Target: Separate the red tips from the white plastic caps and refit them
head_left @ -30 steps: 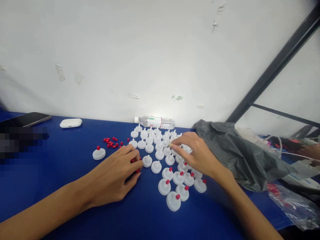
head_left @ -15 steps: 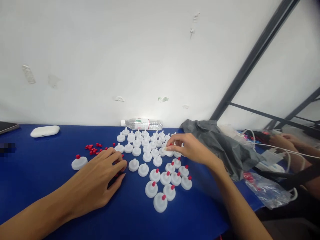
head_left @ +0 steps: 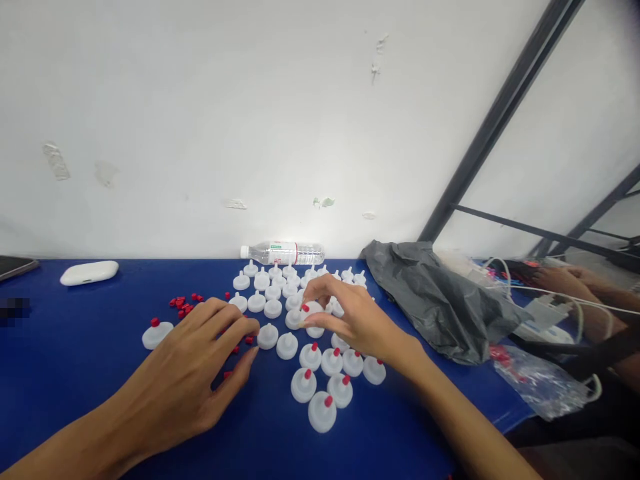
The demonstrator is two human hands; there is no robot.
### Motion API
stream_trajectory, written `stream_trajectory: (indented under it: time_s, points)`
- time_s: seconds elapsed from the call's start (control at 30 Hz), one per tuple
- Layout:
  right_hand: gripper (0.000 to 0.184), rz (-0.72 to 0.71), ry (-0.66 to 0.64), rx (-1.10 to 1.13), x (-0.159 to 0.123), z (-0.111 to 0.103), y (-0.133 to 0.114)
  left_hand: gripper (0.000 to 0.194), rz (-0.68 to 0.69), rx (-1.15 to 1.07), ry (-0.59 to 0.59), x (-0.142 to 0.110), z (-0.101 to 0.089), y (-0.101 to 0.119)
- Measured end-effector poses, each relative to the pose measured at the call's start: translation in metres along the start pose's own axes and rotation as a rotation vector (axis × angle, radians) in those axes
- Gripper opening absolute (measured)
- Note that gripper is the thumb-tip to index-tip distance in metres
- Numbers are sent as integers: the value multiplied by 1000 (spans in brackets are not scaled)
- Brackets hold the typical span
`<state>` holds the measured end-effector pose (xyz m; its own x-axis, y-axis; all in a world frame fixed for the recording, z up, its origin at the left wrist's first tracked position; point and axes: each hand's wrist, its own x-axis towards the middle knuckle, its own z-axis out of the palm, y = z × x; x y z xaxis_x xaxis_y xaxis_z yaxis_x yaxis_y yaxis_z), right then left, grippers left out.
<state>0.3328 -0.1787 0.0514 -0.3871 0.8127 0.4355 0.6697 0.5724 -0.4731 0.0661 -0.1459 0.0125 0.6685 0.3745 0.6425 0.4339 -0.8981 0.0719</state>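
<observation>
Head view gave me a clear sight of both hands over the blue surface. With its grip closed, the right hand was holding a white piece with red cap between the thumb and the fingers; this piece was above the crowd of uncapped white pieces, and its red end pointed to the left. The left hand had its grip open, the thumb and index finger apart, and a few loose red caps lay between and near them. Beyond this hand was a small heap of red caps. One capped piece stood alone on its left side. Nearer to the person, a group of capped pieces stood below the right hand. Behind everything, a plastic bottle lay along the wall, and a grey bag lay at the right.
</observation>
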Motion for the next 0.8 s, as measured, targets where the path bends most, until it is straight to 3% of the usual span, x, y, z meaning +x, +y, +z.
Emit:
stream_trajectory:
  time_s: [0.2,0.43,0.67,0.8]
  points:
    - [54,8,-104,125,0,11,-16,20,148,124,104,3,9,10]
    - [49,-151,-122,104,-1,24,-30,17,297,185,41,-1,13,11]
    - [46,-200,-93,19,-1,19,-31,21,229,41,8,3,-2,19]
    - [45,-294,-32,-127,0,22,-28,30,-1,-113,-32,5,-5,28]
